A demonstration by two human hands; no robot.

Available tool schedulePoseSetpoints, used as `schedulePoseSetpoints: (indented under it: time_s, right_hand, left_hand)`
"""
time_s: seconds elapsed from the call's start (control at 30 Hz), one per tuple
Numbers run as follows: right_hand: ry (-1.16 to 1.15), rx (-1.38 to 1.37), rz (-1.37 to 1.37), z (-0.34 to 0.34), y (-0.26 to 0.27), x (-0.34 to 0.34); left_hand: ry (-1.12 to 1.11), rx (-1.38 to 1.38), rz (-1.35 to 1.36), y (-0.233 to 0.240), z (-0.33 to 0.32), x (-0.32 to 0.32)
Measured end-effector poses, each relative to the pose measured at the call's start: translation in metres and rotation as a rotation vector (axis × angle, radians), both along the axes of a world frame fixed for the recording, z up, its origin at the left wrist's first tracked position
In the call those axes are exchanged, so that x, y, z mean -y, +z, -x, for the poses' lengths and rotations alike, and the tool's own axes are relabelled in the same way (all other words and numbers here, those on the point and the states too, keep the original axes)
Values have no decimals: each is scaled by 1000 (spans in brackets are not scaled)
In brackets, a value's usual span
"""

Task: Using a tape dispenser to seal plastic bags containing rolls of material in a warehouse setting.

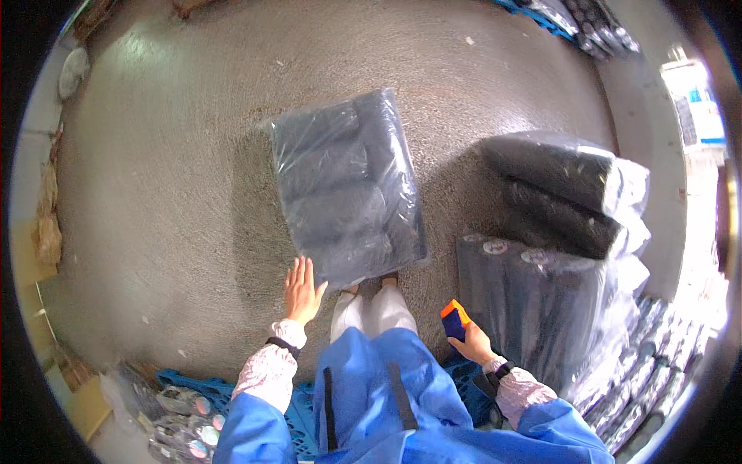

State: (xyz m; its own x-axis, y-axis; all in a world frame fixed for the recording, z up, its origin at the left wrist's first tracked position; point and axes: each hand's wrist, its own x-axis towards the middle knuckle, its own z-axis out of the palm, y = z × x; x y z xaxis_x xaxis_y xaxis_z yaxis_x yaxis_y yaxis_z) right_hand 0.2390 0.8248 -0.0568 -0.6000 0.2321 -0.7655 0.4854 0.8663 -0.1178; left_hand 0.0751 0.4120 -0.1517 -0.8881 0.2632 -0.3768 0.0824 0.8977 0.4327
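A clear plastic bag packed with dark grey rolled bundles (pixel 348 191) lies on the floor right in front of my feet. My left hand (pixel 302 293) is at its near left corner, palm down with the thumb spread, and holds nothing. I cannot tell whether the fingertips touch the plastic. In my right hand (pixel 476 344) is an orange and navy hand-held tool (pixel 455 320), its exact kind unclear. That hand is to the right of my legs, close to a stack of plastic-wrapped dark rolls (pixel 522 296).
Two more wrapped dark packs (pixel 550 174) lie on the right-hand stack. Blue plastic pallets (pixel 220 387) sit behind me, with wrapped goods (pixel 185 420) at lower left. Several wrapped rolls (pixel 643 371) lie at lower right. Another blue pallet (pixel 542 20) is at upper right. A wall (pixel 649 145) borders the right.
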Motion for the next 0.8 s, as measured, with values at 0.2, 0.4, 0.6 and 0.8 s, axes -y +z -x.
schedulePoseSetpoints:
  time_s: [0.2, 0.4, 0.6, 0.8]
  right_hand:
    - [310, -475, -33, 132, -225, -16]
    - [415, -747, -167, 318, -380, 5]
    - [282, -786, -125, 348, -468, 44]
    - [231, -775, -206, 351, -488, 46]
  left_hand:
    - [270, -28, 124, -181, 27, -37]
    - [515, -42, 300, -310, -15, -42]
    - [641, -178, 273, -388, -56, 11]
    - [745, -240, 6, -398, -58, 14]
